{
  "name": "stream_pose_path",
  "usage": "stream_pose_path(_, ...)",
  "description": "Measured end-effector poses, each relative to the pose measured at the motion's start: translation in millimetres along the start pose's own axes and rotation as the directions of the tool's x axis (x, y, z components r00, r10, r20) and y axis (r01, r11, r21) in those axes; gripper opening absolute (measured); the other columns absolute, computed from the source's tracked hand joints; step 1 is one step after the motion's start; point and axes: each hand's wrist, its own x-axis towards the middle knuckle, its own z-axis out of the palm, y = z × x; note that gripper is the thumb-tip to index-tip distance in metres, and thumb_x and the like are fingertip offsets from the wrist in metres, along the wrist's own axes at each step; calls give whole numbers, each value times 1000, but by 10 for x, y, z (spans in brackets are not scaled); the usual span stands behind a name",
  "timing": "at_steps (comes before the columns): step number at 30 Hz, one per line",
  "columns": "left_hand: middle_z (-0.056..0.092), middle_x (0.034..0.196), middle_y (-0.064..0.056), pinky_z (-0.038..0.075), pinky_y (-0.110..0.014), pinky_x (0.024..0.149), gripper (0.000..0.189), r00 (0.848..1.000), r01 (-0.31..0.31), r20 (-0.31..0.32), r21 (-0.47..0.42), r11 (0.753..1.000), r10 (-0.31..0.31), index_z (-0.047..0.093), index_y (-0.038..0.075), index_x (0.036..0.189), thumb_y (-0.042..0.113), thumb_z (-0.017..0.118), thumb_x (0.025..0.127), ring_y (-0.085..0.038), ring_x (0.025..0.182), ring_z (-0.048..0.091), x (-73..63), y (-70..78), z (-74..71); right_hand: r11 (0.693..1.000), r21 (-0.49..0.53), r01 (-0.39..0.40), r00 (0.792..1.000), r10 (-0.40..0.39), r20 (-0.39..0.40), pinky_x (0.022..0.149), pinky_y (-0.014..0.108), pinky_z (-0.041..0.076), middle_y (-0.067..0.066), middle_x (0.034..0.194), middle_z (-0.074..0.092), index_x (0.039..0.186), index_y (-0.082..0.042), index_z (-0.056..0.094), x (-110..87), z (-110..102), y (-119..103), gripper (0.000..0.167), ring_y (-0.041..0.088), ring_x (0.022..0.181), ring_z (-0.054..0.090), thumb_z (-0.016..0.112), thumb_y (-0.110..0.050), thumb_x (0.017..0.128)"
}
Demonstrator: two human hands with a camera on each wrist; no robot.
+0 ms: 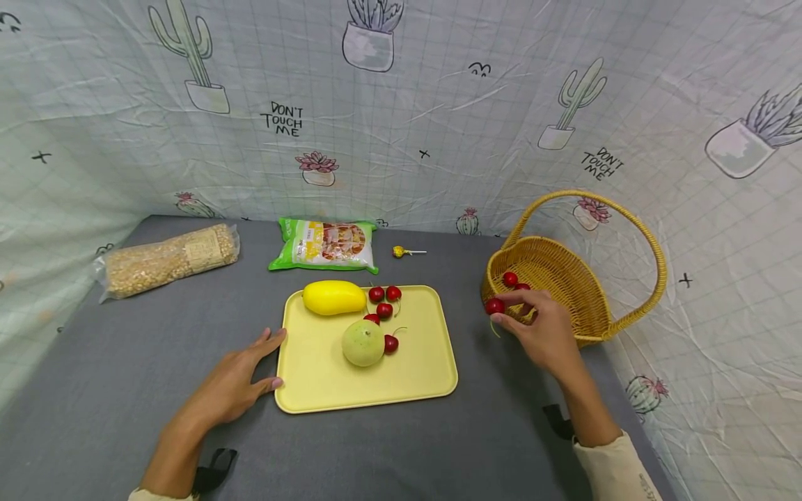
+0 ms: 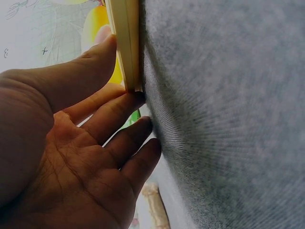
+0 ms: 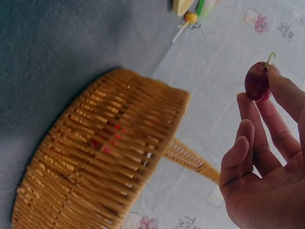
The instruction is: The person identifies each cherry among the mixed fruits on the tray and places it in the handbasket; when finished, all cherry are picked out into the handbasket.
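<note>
At the left front rim of the basket, my right hand pinches a cherry between thumb and fingertips; its stem hangs down. The right wrist view has the same cherry held up above the wicker basket. Inside the basket lie more cherries, partly behind my fingers. My left hand touches the left edge of the yellow tray with thumb and fingers spread. On the tray are a yellow mango, a pale green round fruit and several cherries.
A bag of soybeans lies at the back left. Behind the tray are a green-and-white food packet and a yellow lollipop. The basket's tall handle arches up on the right. A printed cloth hangs behind the grey table.
</note>
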Motion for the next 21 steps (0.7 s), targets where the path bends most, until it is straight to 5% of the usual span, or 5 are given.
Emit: stream_pose_path(21, 34, 166, -34, 42, -73, 112, 85, 1000, -9, -5, -10, 1000, 9, 39, 4, 164, 16, 83, 92, -55, 151, 39, -8, -13, -4, 996, -39, -83, 987, 77, -138, 74, 26, 38, 15, 102, 81, 112, -9, 83, 149, -175, 398, 30, 25, 85, 58, 93, -18, 85)
